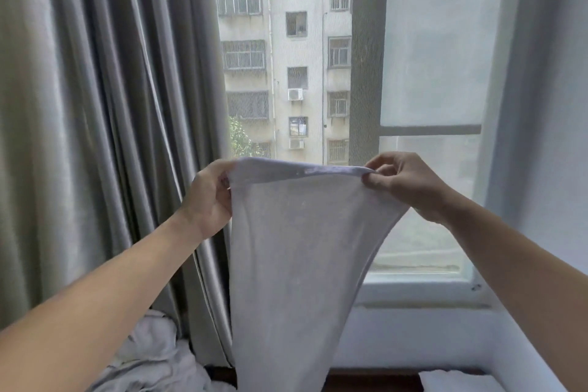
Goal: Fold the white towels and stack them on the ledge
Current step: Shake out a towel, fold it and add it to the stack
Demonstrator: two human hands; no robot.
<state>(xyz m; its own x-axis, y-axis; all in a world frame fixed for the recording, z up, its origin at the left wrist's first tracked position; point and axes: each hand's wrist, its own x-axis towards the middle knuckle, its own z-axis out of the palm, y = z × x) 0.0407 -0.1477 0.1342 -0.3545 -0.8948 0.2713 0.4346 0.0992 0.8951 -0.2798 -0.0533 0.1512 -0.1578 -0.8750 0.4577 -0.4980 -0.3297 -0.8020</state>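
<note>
A white towel (296,251) hangs in the air in front of the window, its top edge stretched level between my hands. My left hand (208,197) grips its top left corner. My right hand (404,183) pinches the top right corner between thumb and fingers. The towel narrows downward and runs out of view at the bottom edge. At the bottom right lies another white towel (455,380), flat on a dark wooden ledge (369,382).
Grey curtains (105,124) hang at the left, down to a crumpled pile of white cloth (152,356) at the bottom left. The window frame (413,289) and a white wall (547,137) stand ahead and to the right.
</note>
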